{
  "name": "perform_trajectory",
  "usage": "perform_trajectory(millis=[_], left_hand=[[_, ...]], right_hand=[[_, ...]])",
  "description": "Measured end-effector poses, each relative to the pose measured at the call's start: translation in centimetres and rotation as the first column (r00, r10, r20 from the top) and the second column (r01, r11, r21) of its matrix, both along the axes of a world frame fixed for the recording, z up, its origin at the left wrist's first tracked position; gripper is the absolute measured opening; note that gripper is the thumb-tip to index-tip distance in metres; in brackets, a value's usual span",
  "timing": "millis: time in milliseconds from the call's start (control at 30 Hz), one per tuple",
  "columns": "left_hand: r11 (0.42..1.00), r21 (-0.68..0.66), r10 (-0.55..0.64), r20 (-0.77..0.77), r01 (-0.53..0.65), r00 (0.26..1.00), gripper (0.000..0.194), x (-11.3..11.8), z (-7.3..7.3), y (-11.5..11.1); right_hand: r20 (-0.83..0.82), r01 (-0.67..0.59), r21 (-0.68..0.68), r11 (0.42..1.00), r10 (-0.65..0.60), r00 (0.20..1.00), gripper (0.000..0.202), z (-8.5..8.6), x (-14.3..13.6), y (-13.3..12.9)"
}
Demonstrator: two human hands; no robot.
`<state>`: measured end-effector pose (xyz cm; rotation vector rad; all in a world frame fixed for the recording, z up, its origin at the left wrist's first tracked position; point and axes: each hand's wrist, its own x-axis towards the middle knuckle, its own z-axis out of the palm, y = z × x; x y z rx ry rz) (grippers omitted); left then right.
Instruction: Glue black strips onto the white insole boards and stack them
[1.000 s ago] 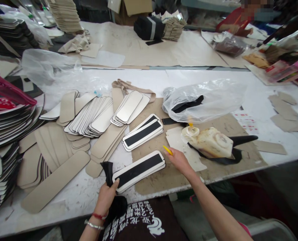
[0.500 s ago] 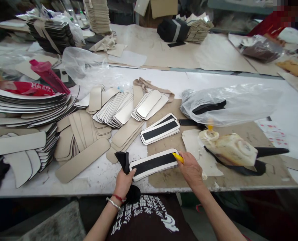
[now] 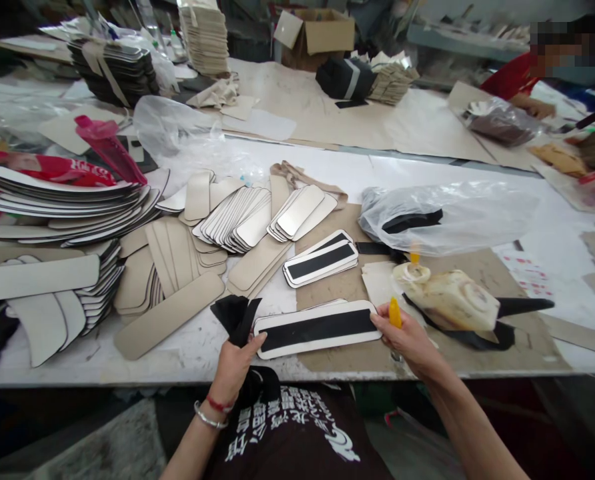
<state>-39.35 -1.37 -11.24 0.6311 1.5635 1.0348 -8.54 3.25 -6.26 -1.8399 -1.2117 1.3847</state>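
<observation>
A long white piece with a black strip (image 3: pixel 317 329) is held at both ends near the table's front edge. My left hand (image 3: pixel 237 363) grips its left end, thumb on top, with a bunch of black fabric (image 3: pixel 236 319) beside the fingers. At the right end, my right hand (image 3: pixel 402 333) pinches the piece and also holds a yellow tool (image 3: pixel 394 313) upright. Part of another white piece shows just behind it. Farther back lie similar pieces with black strips (image 3: pixel 321 259), overlapping on brown card.
Stacks of beige pieces (image 3: pixel 170 327) and fanned white pieces (image 3: pixel 235 217) fill the left. At right are a clear bag (image 3: pixel 457 213), a stained plastic bottle (image 3: pixel 460 299) and black scissors-like handles. A person's hand (image 3: pixel 533 105) shows at the far right.
The held piece is raised and closer, and my right hand now grips its right end. The yellow tool has turned upright and moved right. The view has shifted, showing more of the other person.
</observation>
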Motion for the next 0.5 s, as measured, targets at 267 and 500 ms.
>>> perform_trajectory(millis=[267,500], left_hand=[[0.992,0.113,0.065,-0.096,-0.054,0.993,0.038,0.0,1.6,-0.4],[0.986,0.135,0.115,-0.161,-0.093,0.980,0.049,0.3,3.0,-0.4]], right_hand=[[-0.050,0.023,-0.005,1.000,-0.024,0.998,0.037,-0.2,-1.7,-0.5],[0.046,-0.014,0.041,0.999,0.012,0.999,0.033,0.0,-2.4,-1.0]])
